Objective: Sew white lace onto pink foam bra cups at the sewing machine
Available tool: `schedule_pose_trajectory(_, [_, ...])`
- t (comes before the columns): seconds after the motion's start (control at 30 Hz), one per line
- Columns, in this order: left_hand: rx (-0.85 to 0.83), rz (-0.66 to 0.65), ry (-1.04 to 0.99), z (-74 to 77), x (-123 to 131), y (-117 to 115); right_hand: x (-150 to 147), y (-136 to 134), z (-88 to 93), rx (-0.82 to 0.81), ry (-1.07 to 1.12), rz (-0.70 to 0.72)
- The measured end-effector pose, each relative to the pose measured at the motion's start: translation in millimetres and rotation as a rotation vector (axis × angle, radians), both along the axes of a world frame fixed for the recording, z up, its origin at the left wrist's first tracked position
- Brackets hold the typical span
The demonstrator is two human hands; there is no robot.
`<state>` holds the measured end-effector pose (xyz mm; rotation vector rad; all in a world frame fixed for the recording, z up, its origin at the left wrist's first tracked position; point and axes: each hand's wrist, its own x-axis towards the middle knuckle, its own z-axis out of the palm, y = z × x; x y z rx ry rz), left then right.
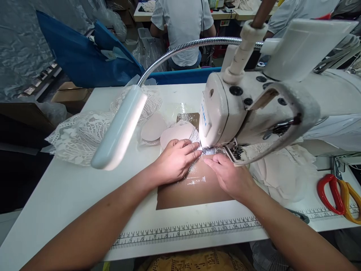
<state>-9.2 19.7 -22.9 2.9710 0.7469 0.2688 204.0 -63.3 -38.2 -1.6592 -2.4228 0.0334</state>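
My left hand (177, 160) lies with its fingers stretched out on a pale bra cup with lace edging (177, 131), fingertips close to the presser foot. My right hand (231, 175) is just right of the foot, fingers bent together at the front of the needle area; what they pinch, if anything, is hidden. Between the hands the white sewing machine (220, 109) reaches down to the work. Beneath the hands is a shiny brown sheet (194, 192) on the table.
White lace (84, 135) and another pale cup (153, 127) lie left, under a lamp (120, 128) on a bent neck. Stacked pale pieces (284, 171) and red-and-yellow-handled scissors (334, 194) are at the right. A ruler strip (191, 233) runs along the front edge. A person (183, 30) sits beyond.
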Motion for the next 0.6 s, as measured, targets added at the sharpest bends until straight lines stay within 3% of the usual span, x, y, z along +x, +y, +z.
schedule_pose_trajectory(0.33, [0.011, -0.008, 0.0, -0.7, -0.4, -0.9, -0.2, 1.9, 7.1, 0.093, 0.091, 0.073])
schedule_pose_trajectory(0.6, [0.079, 0.04, 0.056, -1.1, -0.4, -1.9, 1.8, -0.3, 2.3, 0.042, 0.095, 0.059])
